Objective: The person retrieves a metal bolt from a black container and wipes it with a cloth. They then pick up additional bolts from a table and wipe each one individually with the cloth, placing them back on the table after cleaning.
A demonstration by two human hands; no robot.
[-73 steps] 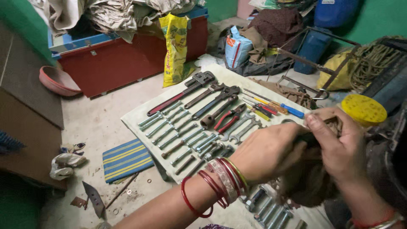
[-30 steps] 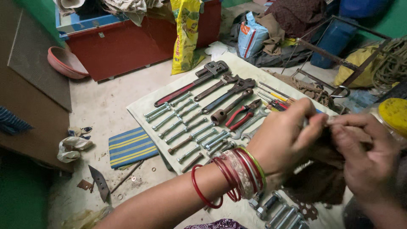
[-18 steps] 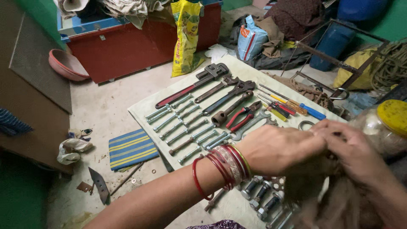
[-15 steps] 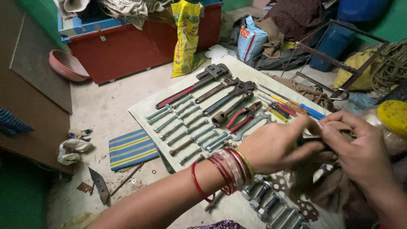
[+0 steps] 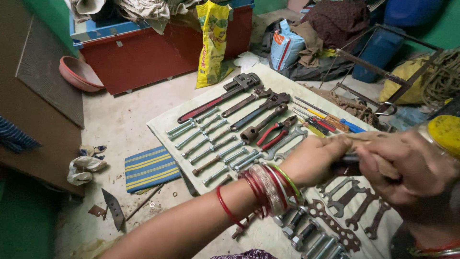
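Both hands are seen low right, close together; the left hand (image 5: 314, 160) is clamped round a dark tool handle (image 5: 346, 159), and the right hand (image 5: 407, 165) is closed over the same handle and a brown rag (image 5: 378, 158), the tool's working end being hidden, so its kind cannot be told; approx. a dozen red and pale bangles (image 5: 266, 189) are worn on the left wrist. The handle is held just above the right part of a pale mat (image 5: 165, 125) spread on the floor. On the mat are laid: 1 red pipe wrench (image 5: 218, 98); 2 further long wrenches beside it (image 5: 256, 109); 1 pr red pliers (image 5: 275, 134); approx. 12 long bolts (image 5: 206, 141) in rows, exact no. not countable; approx. 5 screwdrivers (image 5: 323, 121) at the far edge; at least 4 flat spanners (image 5: 354, 206) under the hands; several more bolts (image 5: 306, 230) at the near edge, partly cut off by the frame. Off the mat's left edge 1 striped cloth (image 5: 149, 168) is seen, touching it; 1 metal blade (image 5: 114, 207) lies nearer, well apart. Bare floor (image 5: 120, 122) is left open between mat and red box (image 5: 158, 52); the right side is crowded by 1 yellow-lidded jar (image 5: 443, 132) and a metal frame (image 5: 378, 72); 1 yellow bag (image 5: 213, 43) leans on the box.
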